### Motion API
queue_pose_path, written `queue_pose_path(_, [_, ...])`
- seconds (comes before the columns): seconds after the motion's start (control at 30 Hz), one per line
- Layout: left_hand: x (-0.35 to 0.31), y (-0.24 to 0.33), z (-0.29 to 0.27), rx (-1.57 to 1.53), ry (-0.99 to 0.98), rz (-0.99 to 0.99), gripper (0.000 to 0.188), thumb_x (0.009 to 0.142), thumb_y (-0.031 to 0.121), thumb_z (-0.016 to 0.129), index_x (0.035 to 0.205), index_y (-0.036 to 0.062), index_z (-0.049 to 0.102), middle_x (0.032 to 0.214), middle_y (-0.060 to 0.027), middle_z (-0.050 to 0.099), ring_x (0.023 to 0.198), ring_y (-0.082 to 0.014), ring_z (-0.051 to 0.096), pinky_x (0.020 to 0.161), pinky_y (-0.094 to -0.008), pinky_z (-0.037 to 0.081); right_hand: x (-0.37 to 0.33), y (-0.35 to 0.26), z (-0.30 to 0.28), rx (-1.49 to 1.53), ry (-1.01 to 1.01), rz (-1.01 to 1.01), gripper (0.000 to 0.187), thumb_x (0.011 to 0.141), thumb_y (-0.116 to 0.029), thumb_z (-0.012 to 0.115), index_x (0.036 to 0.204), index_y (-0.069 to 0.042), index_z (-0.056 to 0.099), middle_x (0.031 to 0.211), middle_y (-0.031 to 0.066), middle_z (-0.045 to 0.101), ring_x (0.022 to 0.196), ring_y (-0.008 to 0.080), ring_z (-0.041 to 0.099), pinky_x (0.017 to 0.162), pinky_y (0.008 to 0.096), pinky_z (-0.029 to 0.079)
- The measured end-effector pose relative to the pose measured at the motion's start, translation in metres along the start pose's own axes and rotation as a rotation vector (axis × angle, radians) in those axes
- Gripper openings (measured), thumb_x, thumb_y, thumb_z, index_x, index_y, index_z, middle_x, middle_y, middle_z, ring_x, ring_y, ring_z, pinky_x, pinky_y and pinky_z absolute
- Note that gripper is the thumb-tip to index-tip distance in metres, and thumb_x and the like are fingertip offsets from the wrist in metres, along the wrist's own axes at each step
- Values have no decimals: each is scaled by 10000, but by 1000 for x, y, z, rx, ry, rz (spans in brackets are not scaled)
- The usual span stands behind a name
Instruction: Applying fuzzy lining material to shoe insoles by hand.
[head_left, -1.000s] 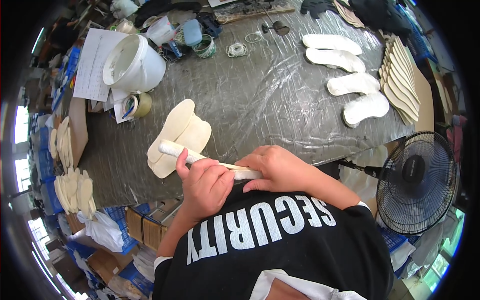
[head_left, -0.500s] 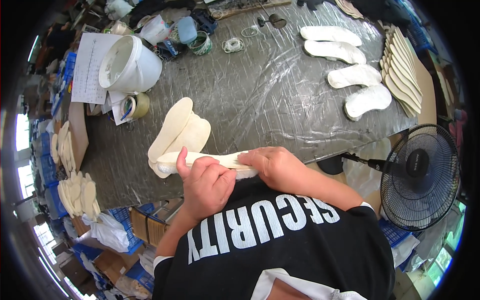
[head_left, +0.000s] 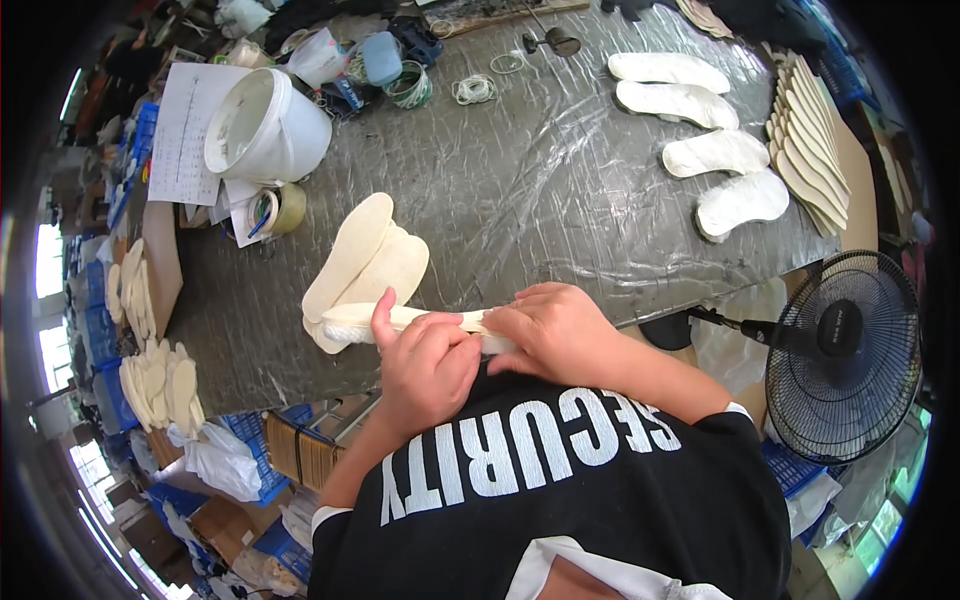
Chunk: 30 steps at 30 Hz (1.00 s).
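Observation:
At the table's near edge I grip a cream insole [head_left: 352, 318] with a fluffy white underside, held on its side. My left hand [head_left: 428, 372] is closed around its middle, forefinger raised along the far face. The fingers of my right hand [head_left: 548, 328] pinch its right end, with the thumb below; that end is mostly hidden by the hand. Just beyond, flat cream insoles [head_left: 358, 245] lie overlapping on the table, partly behind the held one.
White insoles [head_left: 745, 203] lie in a column at the far right, beside a fanned stack of cream insoles [head_left: 808, 150]. A white bucket [head_left: 290, 130], a tape roll [head_left: 290, 208] and a string coil [head_left: 474, 90] stand on the dark table [head_left: 500, 180]. A black fan [head_left: 845, 355] stands at right.
My right hand has slid slightly left along the insole, closer to my left hand, and its thumb now shows underneath. The whole view has shifted a little.

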<state>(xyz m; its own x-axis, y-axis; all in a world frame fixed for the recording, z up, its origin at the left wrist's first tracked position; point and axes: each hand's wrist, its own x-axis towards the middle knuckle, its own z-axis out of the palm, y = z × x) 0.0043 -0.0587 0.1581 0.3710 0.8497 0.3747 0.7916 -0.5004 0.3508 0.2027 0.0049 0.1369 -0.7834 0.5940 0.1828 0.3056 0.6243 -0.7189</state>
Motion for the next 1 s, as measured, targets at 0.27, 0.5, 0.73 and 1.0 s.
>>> queue_pose_path(0.27, [-10,-8,-12,-23,-19,-60,264,666,139,806,858,119,626,942,-15,590,970,-242,622,1027,-583,288,-7,7,12,-80,152,-13,152,675,-73,671,805,-48,595,658,89,628,617,283,627,591,399,498])
queue_pose_path(0.5, [-3,-4,-18,55,-79,-51,169,718,111,735,876,153,694,981,-19,578,975,-223,605,1017,-618,270,-4,4,13,-110,244,-66,101,705,-98,633,716,-67,538,604,64,583,574,262,599,567,386,475])
queue_pose_path(0.73, [-2,-6,-16,72,-138,-34,224,688,73,729,887,175,706,995,-28,580,916,-225,581,1027,-607,260,-5,4,15,-123,210,-47,101,712,-97,629,712,-68,533,599,61,577,560,257,595,556,383,472])
queue_pose_path(1.0, [-5,-4,-8,71,-118,-35,220,675,73,723,881,130,672,987,-19,571,922,-213,578,1030,-610,260,-10,3,13,-142,143,-8,282,634,-43,714,895,-37,607,692,100,646,631,299,645,612,396,522])
